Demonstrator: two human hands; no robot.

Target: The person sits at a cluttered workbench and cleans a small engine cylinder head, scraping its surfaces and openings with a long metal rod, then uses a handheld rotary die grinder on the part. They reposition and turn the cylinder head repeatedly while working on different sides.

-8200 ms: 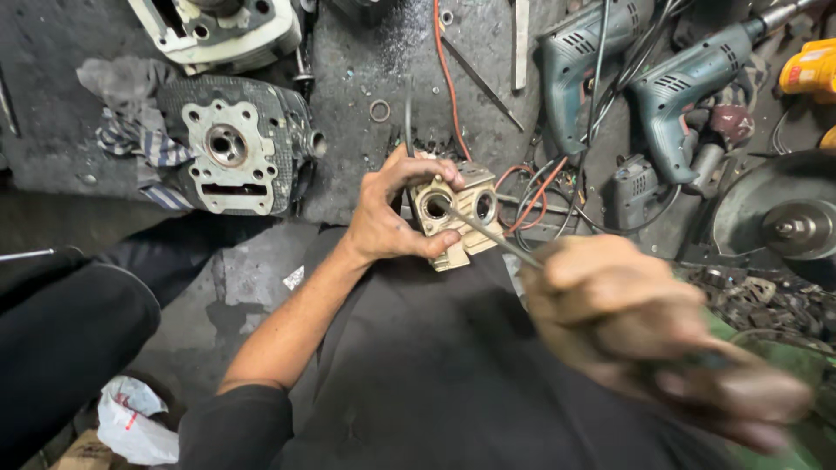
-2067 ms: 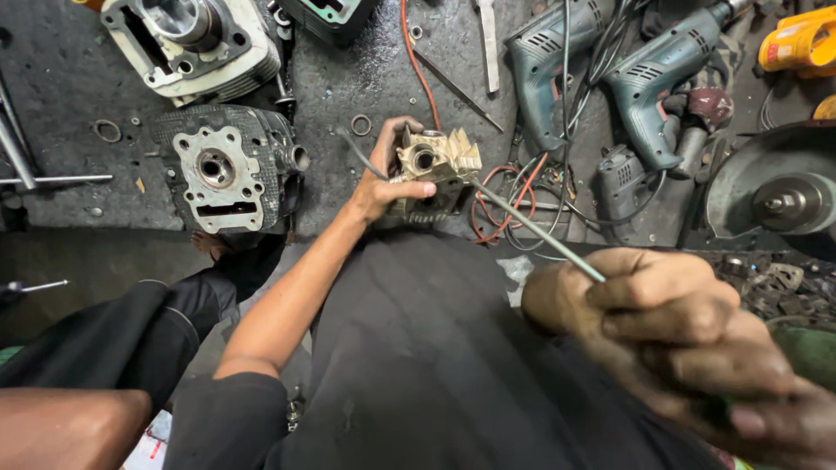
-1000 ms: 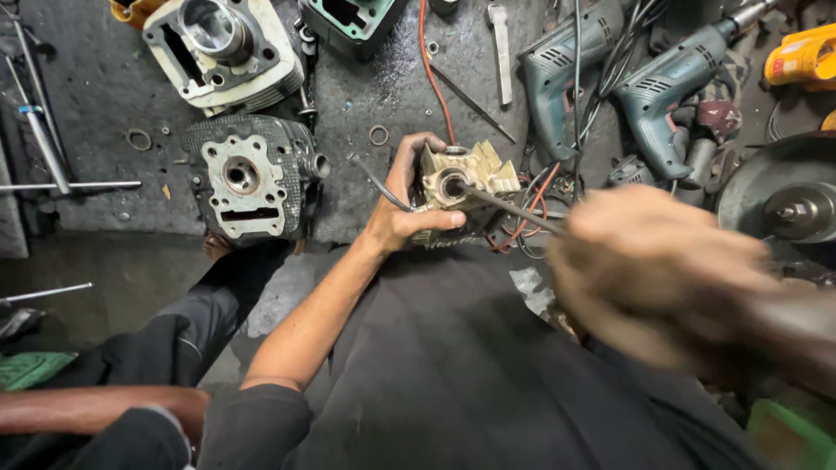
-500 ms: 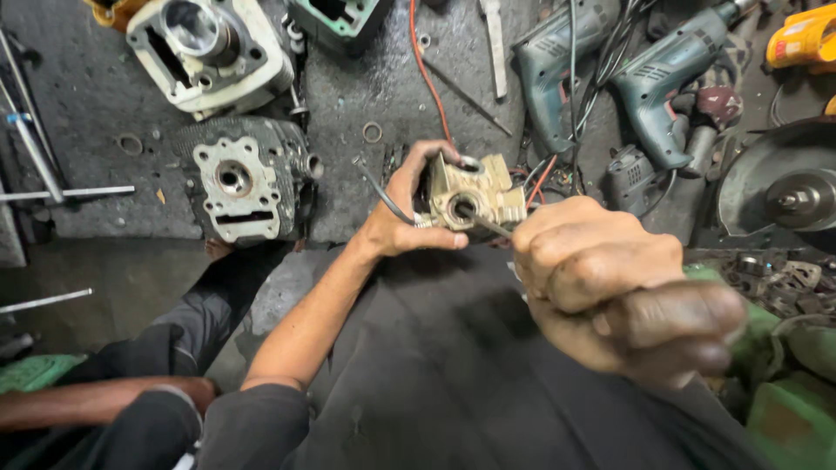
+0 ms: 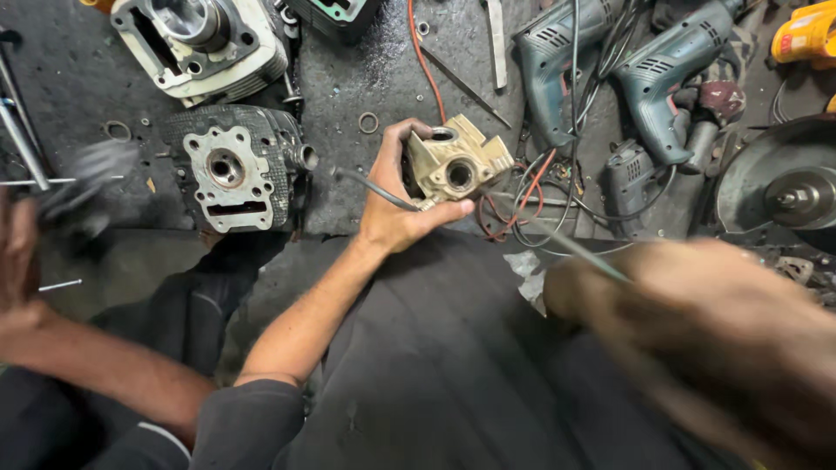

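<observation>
Centre of frame: my left hand (image 5: 402, 204) is wrapped around a tan, blocky cast-metal engine part with round bores (image 5: 457, 164); thumb under its lower edge, fingers curled over the top and far side; the part sits just above the edge of my dark-clothed lap, held off the grey, grit-covered workshop floor (image 5: 366, 78).

Lower right: my right hand (image 5: 705, 335) is blurred and large in the frame; it looks closed round the near end of a thin grey metal rod (image 5: 557, 237), though the blur keeps me from telling how tight; the rod runs up-left to the tan part and a length of it shows again past the part, beside my left thumb.

Left of centre: a dark finned cylinder head with a pale flat face and central hole (image 5: 233, 165) lies on the floor; above it, upper left, a pale finned cylinder block with a wide bore (image 5: 198, 42).

Upper right: two teal power drills (image 5: 610, 65) side by side amid tangled black and red cables (image 5: 531, 196); a yellow tool body (image 5: 805, 35) at the corner; a round grey metal disc with a hub (image 5: 784, 187) at the right edge.

Far left: another person's arm and blurred hand (image 5: 26, 252).
</observation>
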